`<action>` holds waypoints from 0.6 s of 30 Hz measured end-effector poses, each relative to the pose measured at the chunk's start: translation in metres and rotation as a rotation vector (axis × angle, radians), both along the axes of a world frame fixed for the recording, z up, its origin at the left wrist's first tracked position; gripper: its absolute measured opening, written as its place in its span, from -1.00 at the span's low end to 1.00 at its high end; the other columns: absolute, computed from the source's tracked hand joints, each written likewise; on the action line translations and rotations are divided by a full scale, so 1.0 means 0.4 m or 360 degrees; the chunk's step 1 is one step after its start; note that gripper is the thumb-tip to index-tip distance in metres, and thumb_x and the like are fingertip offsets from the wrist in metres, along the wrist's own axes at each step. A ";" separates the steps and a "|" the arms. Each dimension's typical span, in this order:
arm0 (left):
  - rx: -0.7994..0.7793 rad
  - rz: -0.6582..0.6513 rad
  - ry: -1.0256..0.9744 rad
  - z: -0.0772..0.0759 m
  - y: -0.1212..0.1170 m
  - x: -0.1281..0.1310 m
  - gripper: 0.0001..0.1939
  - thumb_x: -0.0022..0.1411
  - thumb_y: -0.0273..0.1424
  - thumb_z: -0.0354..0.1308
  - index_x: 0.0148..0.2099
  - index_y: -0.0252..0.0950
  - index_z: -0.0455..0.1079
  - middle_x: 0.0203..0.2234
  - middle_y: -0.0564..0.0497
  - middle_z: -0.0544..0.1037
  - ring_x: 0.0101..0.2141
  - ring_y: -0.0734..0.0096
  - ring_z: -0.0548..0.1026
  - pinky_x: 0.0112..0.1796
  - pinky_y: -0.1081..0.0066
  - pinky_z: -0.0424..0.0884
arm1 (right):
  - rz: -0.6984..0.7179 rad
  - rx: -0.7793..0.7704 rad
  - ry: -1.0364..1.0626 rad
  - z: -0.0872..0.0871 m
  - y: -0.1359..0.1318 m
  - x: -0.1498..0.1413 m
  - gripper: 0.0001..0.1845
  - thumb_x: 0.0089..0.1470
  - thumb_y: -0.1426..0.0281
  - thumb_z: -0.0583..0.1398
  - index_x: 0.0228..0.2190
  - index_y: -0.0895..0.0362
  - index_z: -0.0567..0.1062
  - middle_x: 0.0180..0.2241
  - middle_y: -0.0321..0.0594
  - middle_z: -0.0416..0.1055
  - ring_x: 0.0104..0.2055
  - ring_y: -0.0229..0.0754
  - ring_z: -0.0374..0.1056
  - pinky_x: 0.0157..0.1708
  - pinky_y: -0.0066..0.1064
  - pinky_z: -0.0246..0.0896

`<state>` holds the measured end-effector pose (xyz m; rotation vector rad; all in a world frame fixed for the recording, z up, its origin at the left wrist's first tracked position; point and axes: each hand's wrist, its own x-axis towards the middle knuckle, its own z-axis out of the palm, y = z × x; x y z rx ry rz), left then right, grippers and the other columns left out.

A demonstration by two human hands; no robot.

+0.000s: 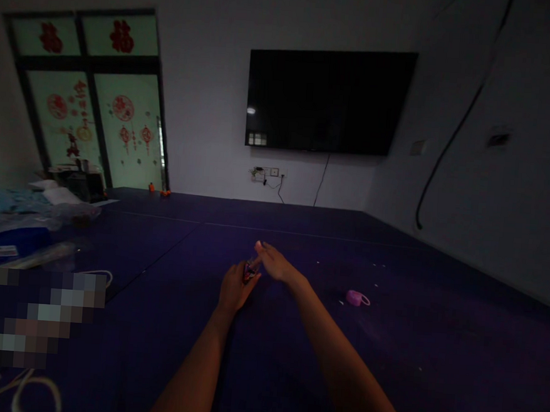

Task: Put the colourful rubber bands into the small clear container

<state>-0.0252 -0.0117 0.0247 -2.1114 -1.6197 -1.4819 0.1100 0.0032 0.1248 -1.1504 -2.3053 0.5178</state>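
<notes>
Near the middle of the head view, my left hand (pixel 234 286) is wrapped round a small dark object with a colourful pattern (pixel 250 270). Its kind is hard to make out in the dim light. My right hand (pixel 273 262) reaches over from the right, its fingers stretched out above the object and its lower digit close to or touching it. A fingertip there looks bright pinkish. To the right, a pink-purple cap-like piece with a loop (pixel 354 297) lies on the dark blue surface (pixel 293 345), apart from both hands.
A blue container (pixel 18 241), clear plastic bags (pixel 62 216) and a white cable (pixel 39 384) lie at left, beside a blurred-out patch. Small orange items (pixel 165 193) stand at the far edge. A television (pixel 329 100) hangs on the wall; small white scraps dot the surface.
</notes>
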 end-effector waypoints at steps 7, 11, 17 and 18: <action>-0.0004 0.0139 0.0098 0.006 -0.001 -0.001 -0.69 0.18 -0.15 0.08 -0.15 -0.27 0.32 -0.36 -0.06 0.50 -0.33 0.30 0.47 -0.30 0.39 0.35 | -0.0348 0.0190 0.0183 0.051 0.044 0.136 -0.36 0.23 0.08 -0.17 -0.28 0.14 0.59 -0.18 -0.13 0.50 -0.05 -0.09 0.36 -0.05 -0.35 0.17; -0.0034 0.0184 0.0181 0.006 0.000 -0.002 -0.63 0.16 -0.11 0.10 -0.13 -0.28 0.34 -0.39 -0.07 0.49 -0.35 0.29 0.47 -0.33 0.39 0.34 | -0.0849 0.0084 -0.0180 0.021 0.043 0.300 -0.81 0.00 0.37 0.20 -0.32 0.10 0.59 -0.26 -0.12 0.52 -0.13 -0.08 0.41 -0.17 -0.42 0.23; -0.0053 0.0158 0.0241 0.012 -0.010 0.002 -0.60 0.12 -0.09 0.13 -0.13 -0.28 0.37 -0.41 -0.06 0.51 -0.35 0.28 0.47 -0.32 0.39 0.32 | -0.1214 -0.0065 -0.0307 -0.090 -0.041 0.470 -0.85 -0.34 0.58 0.30 -0.57 0.17 0.57 -0.48 -0.04 0.49 -0.28 0.01 0.45 -0.33 -0.39 0.26; -0.0049 0.0153 0.0244 0.013 -0.011 0.003 -0.61 0.12 -0.09 0.13 -0.14 -0.28 0.38 -0.41 -0.05 0.51 -0.35 0.28 0.47 -0.32 0.40 0.32 | -0.1247 -0.0070 -0.0304 -0.102 -0.047 0.482 -0.87 -0.34 0.59 0.29 -0.59 0.18 0.56 -0.50 -0.04 0.49 -0.30 0.01 0.45 -0.35 -0.39 0.26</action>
